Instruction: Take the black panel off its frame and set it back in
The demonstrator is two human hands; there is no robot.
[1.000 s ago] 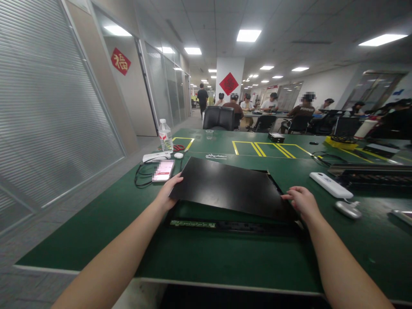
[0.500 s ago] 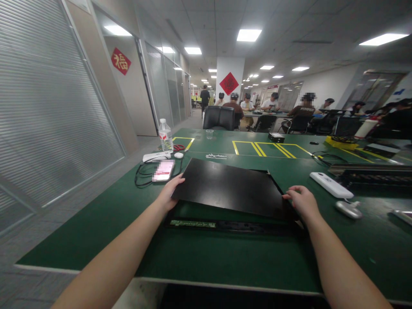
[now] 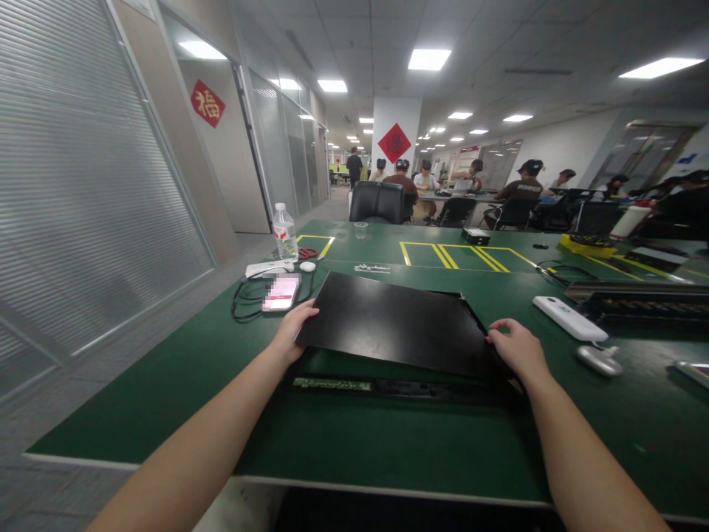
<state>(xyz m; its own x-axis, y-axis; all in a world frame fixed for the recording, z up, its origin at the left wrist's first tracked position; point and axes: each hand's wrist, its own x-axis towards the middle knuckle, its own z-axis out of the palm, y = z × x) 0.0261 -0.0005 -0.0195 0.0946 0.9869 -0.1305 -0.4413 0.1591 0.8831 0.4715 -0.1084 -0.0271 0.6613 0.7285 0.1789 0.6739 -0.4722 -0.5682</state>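
A black screen panel (image 3: 393, 321) is tilted over a thin black frame (image 3: 437, 390), its left side raised. My left hand (image 3: 292, 332) is closed on the panel's left edge, thumb on top. Along the frame's near side runs a narrow green circuit board (image 3: 332, 384). On the right, my right hand (image 3: 518, 347) pinches at the frame's side, right by the panel's right edge. Exactly what lies between those fingertips is partly hidden.
On the green table (image 3: 166, 414), a phone (image 3: 282, 292), cables, red scissors (image 3: 308, 253) and a water bottle (image 3: 284, 233) lie left. A white power bank (image 3: 570, 318) and a silver device (image 3: 600, 360) sit right. Several people work at tables behind.
Almost nothing differs. My right hand has shifted very slightly at the frame's side; the panel and my left hand hold their place.
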